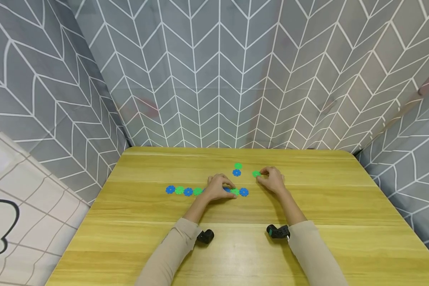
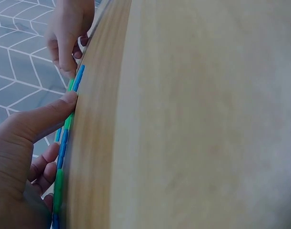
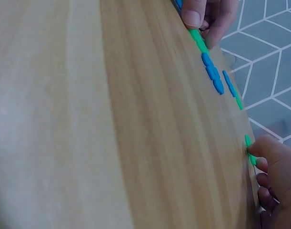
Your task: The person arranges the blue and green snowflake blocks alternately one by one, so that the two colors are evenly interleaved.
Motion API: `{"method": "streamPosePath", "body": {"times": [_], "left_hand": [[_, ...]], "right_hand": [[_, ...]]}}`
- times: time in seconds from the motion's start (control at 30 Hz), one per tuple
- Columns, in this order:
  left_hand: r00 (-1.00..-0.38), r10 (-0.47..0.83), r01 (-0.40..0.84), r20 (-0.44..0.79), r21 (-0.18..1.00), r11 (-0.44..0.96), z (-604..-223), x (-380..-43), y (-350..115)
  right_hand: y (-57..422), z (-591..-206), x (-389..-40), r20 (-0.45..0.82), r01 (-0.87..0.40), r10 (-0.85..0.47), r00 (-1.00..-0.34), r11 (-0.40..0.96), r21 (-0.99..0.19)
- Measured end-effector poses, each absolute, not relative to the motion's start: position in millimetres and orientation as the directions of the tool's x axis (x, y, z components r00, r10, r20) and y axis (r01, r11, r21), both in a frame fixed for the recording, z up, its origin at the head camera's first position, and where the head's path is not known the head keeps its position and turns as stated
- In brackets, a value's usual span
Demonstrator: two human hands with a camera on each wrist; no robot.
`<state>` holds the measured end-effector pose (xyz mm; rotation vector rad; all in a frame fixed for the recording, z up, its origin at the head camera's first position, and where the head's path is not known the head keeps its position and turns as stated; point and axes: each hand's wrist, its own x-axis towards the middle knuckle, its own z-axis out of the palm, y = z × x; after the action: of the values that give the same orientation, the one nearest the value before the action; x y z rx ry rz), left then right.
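A row of notched plastic discs, alternating blue and green, runs left to right across the table. My left hand (image 1: pixel 218 188) lies over the right half of this row and hides part of it. Its thumb and fingertip pinch the edges of a green disc (image 3: pixel 199 41), beside the blue disc (image 1: pixel 244 192) at the right end. Farther right and back, my right hand (image 1: pixel 273 181) pinches another green notched disc (image 1: pixel 256 174) between thumb and finger, at the table surface. At the row's left end is a blue disc (image 1: pixel 170 189), followed by a green one (image 1: pixel 179 190).
Behind the row, a loose green disc (image 1: pixel 238 165) and a loose blue disc (image 1: pixel 236 172) lie close together. Everything rests on a wooden table (image 1: pixel 236 254). A grey patterned curtain (image 1: pixel 207 79) hangs along its far edge. Each wrist carries a black camera mount.
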<state>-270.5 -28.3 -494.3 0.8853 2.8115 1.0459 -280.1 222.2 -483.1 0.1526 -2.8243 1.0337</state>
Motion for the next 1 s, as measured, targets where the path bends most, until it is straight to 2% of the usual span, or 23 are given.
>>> {"method": "streamPosePath", "body": {"times": [0.63,1.0], "left_hand": [[-0.841,0.505,0.511,0.194,0.591,0.624,-491,-271,-25],[-0.822,0.543,0.532,0.171,0.569,0.627,-486,-271,0]], "right_hand": [[222,-484,-279,0.155,-0.135,-0.046,-0.987,0.756,-0.640],[222,-483,-278,0.163,-0.135,-0.039,-0.986,0.762,-0.633]]}}
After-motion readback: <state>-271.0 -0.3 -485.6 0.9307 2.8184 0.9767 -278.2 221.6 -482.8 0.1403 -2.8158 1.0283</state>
